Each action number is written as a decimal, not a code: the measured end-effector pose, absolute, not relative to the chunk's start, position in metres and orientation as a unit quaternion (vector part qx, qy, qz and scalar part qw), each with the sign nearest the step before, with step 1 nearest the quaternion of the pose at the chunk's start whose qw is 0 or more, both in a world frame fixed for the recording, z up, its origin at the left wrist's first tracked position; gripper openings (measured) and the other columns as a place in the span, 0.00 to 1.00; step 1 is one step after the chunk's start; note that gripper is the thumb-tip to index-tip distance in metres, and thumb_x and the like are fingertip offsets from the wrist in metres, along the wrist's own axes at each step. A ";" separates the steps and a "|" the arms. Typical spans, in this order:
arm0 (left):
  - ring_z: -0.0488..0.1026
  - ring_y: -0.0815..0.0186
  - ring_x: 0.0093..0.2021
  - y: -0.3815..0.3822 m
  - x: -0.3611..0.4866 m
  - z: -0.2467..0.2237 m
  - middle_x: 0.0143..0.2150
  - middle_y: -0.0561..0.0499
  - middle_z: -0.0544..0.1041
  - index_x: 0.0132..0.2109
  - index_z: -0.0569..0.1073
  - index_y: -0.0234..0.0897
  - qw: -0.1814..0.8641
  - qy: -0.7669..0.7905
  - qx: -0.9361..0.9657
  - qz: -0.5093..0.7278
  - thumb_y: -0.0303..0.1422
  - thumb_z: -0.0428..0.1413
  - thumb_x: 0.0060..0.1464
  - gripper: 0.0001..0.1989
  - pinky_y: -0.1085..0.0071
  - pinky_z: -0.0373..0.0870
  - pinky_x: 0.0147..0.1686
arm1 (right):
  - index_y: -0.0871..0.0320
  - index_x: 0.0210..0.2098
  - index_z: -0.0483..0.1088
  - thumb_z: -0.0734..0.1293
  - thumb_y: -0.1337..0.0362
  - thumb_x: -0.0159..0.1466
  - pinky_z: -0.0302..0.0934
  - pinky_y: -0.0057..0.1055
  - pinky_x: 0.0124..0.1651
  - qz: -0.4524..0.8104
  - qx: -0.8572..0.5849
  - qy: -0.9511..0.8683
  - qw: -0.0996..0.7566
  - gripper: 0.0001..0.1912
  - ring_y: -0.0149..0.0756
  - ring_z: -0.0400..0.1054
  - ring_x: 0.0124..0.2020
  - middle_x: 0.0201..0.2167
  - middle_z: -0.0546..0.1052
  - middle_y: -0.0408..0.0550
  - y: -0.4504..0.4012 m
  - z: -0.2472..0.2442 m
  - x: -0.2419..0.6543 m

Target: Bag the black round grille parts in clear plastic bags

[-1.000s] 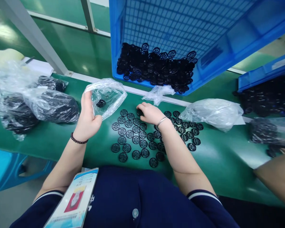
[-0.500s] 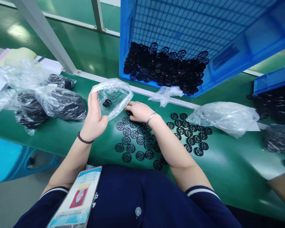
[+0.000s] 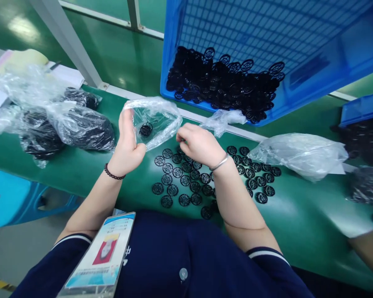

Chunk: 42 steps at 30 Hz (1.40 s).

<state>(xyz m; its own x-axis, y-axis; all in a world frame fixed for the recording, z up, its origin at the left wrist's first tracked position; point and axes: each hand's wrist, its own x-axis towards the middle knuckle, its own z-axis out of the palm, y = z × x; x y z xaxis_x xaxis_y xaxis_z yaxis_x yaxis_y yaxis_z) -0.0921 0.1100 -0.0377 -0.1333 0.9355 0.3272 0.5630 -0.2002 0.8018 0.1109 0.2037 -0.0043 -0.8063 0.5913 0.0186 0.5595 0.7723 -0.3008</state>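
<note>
My left hand [image 3: 128, 145] grips the near left edge of a clear plastic bag [image 3: 166, 131], its fingers partly inside the mouth, which is spread wide. A few black round parts [image 3: 146, 129] lie inside the bag. My right hand [image 3: 199, 142] is just right of the bag's rim, above the table, with its fingers curled together; whatever they pinch, if anything, is hidden. Below and right of it, several black spoked discs [image 3: 185, 180] lie flat on the green table [image 3: 136, 186], some under my right wrist.
Behind stands a tilted blue crate [image 3: 168, 54] heaped with black discs. Filled bags [image 3: 83, 128] lie at the left, near papers [image 3: 65, 74]. A whitish bag [image 3: 301, 155] rests at the right, and a crumpled bag [image 3: 222, 120] by the crate. A blue stool [image 3: 9, 198] is lower left.
My right hand has moved right, away from the bag's mouth, and its fingers are more curled. More black parts show inside the bag. The view has shifted slightly.
</note>
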 end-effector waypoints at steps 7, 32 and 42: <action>0.38 0.47 0.73 0.112 -0.093 -0.037 0.73 0.46 0.39 0.70 0.38 0.50 0.207 0.596 0.624 0.461 0.35 0.54 0.56 0.42 0.46 0.52 0.66 | 0.59 0.46 0.71 0.63 0.76 0.56 0.60 0.34 0.41 0.128 -0.309 -0.937 -0.096 0.19 0.43 0.61 0.43 0.44 0.69 0.54 0.211 -0.044 0.123; 0.35 0.50 0.73 0.110 -0.096 -0.040 0.73 0.50 0.41 0.69 0.42 0.51 0.155 0.607 0.622 0.470 0.39 0.55 0.56 0.41 0.49 0.42 0.70 | 0.58 0.47 0.67 0.62 0.67 0.65 0.61 0.45 0.50 0.130 -0.236 -0.953 0.142 0.11 0.48 0.61 0.50 0.49 0.69 0.55 0.185 0.008 0.099; 0.37 0.48 0.73 0.114 -0.102 -0.048 0.73 0.54 0.41 0.69 0.40 0.56 0.153 0.602 0.612 0.489 0.38 0.54 0.55 0.42 0.45 0.41 0.69 | 0.63 0.44 0.71 0.64 0.71 0.61 0.62 0.36 0.45 0.119 -0.287 -0.947 -0.088 0.12 0.44 0.63 0.43 0.43 0.71 0.57 0.176 -0.044 0.111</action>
